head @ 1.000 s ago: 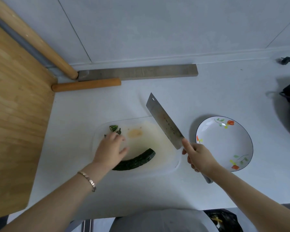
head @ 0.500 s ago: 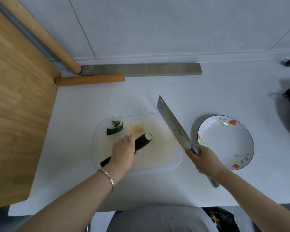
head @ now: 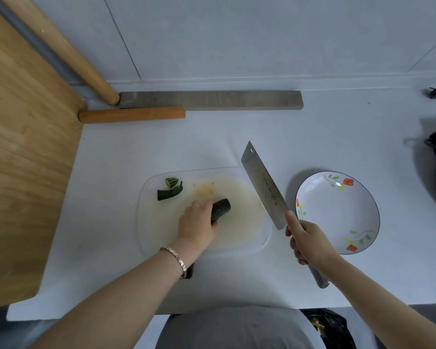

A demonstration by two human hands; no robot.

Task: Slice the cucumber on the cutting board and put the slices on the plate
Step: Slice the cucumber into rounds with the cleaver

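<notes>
The cucumber (head: 220, 209) lay in the middle of the frame on the clear cutting board (head: 237, 238). Its cut end pointed to the upper right, and its other end passed under my wrist and over the lower edge of the board. One second before, it lay across the board, so I had turned it to face the blade. My left hand (head: 196, 225) gripped it from above, with the fingers curled round the dark skin. My right hand (head: 308, 241) held the cleaver (head: 263, 187) by its handle, with the blade over the right edge of the board, apart from the cucumber. Two trimmed pieces (head: 169, 191) lay at the upper left of the board. The flowered plate (head: 337, 212) at the right had no slices yet. I judged that the slicing itself could now begin.
</notes>
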